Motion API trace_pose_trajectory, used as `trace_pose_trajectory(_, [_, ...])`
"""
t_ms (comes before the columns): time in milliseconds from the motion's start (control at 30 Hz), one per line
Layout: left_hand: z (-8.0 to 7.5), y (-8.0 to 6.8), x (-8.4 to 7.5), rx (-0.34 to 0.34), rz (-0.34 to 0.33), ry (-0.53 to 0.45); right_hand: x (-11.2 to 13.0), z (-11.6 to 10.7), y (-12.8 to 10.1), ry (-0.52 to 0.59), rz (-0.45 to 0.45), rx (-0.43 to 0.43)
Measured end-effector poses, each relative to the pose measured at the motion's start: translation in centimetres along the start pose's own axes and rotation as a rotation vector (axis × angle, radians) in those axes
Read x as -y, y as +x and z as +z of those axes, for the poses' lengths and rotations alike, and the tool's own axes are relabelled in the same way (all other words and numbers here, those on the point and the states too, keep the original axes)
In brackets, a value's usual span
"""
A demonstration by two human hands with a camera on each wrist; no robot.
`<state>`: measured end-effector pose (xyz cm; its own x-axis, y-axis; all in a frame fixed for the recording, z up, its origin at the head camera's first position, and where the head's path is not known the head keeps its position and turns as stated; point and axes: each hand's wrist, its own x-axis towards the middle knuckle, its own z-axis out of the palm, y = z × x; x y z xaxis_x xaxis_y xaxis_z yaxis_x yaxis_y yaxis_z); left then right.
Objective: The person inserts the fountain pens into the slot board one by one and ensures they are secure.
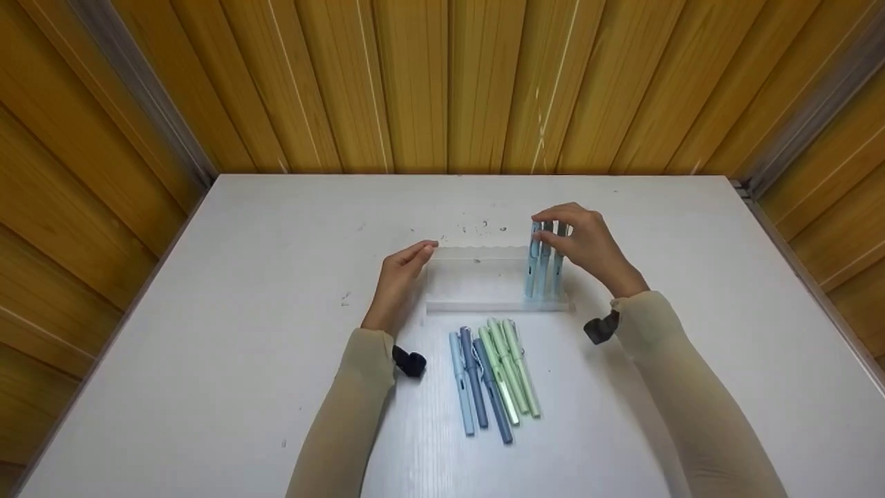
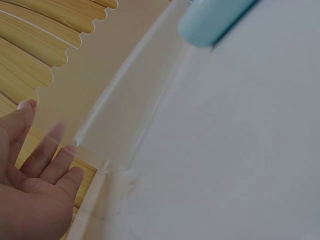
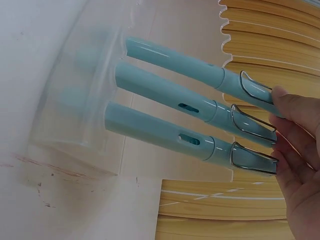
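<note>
A clear plastic pen rack (image 1: 477,280) with a scalloped top edge stands on the white table. My left hand (image 1: 397,280) pinches its upper left corner between thumb and fingers, some fingers showing through the plastic in the left wrist view. Three light-blue pens stand in the rack's right end, their lower ends in the front trough (image 3: 75,95). With my right hand (image 1: 588,242) I pinch the top of the innermost pen (image 3: 175,62). In the right wrist view, my other fingertips are right at the caps of the middle pen (image 3: 155,89) and the outer pen (image 3: 150,125).
In front of the rack lie a light-blue pen (image 1: 462,384), two dark-blue pens (image 1: 474,377) and three light-green pens (image 1: 522,370), side by side. Yellow wood-look panels (image 1: 415,83) rise behind and beside the white table (image 1: 242,332). Dark marks dot its surface behind the rack.
</note>
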<state>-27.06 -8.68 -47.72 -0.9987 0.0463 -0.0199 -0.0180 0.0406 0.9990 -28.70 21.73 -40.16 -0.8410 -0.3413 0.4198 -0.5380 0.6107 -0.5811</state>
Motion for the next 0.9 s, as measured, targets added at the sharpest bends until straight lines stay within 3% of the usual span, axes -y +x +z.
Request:
trace_pose_trajectory(433, [-0.04,0.09,0.17,0.008,0.025,-0.005,-0.28,-0.05,0.14,-0.006,0.057,0.039])
trace_pose_trajectory(900, [-0.01,0.05,0.32,0.004,0.005,-0.036,-0.31,0.31,0.28,-0.013,0.1,0.051])
